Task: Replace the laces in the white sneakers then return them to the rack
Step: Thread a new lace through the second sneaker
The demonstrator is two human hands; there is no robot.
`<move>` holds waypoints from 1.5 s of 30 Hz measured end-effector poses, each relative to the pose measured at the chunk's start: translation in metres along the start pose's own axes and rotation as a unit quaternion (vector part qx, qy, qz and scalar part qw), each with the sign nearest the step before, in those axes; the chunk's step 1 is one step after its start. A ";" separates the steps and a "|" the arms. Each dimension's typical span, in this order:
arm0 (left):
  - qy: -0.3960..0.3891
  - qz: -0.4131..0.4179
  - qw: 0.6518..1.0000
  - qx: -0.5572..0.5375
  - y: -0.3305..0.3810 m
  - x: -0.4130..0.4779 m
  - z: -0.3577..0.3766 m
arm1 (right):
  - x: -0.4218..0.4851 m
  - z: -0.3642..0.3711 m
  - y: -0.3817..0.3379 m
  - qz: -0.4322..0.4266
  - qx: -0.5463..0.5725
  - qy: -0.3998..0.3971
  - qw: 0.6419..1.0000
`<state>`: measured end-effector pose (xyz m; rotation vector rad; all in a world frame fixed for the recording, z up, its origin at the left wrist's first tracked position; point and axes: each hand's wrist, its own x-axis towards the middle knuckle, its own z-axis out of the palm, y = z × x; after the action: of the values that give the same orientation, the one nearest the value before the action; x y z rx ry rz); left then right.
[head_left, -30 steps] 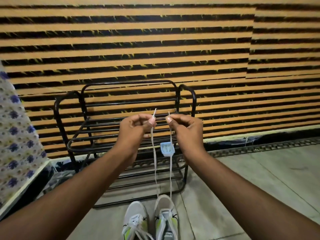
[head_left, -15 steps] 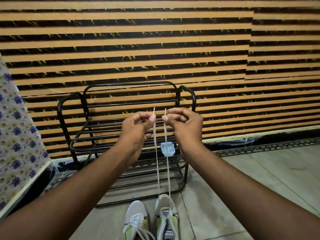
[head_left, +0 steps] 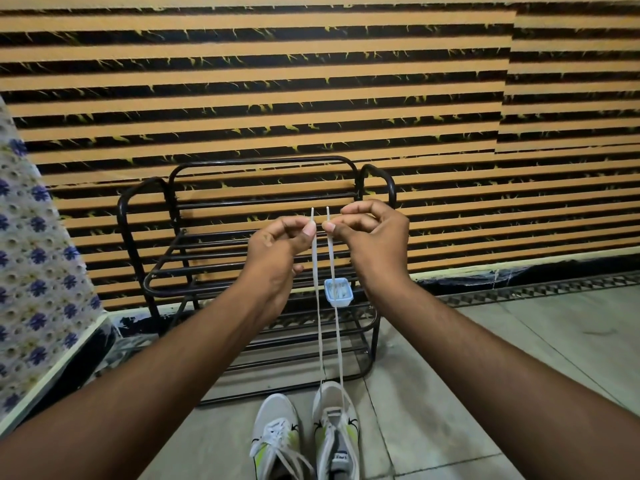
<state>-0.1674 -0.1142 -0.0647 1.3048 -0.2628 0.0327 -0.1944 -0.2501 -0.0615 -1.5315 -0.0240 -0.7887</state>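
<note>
The rack (head_left: 263, 158) is partly hidden by both forearms; 2 sneakers, left (head_left: 273, 434) and right (head_left: 334, 427), are cut off below. The left hand (head_left: 277, 247) and right hand (head_left: 374, 244) each pinch 1 end of the lace (head_left: 318, 306), whose 2 strands rise from the right sneaker. What 1 tray (head_left: 338, 292) holds is unclear.

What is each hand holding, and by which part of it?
Both hold the white lace. The left hand pinches one end just below its tip, the right hand the other end. It runs down to the right sneaker.
</note>
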 end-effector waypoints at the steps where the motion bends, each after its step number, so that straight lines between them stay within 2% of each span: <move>1: 0.001 -0.002 1.000 0.000 0.001 0.000 0.000 | 0.000 0.000 0.000 -0.001 0.001 -0.001 1.000; 45: -0.008 -0.006 1.000 -0.014 0.004 -0.002 -0.001 | 0.000 0.001 -0.006 -0.021 -0.008 -0.006 1.000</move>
<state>-0.1699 -0.1116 -0.0619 1.2796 -0.2686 0.0087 -0.1969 -0.2482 -0.0566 -1.5546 -0.0599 -0.8139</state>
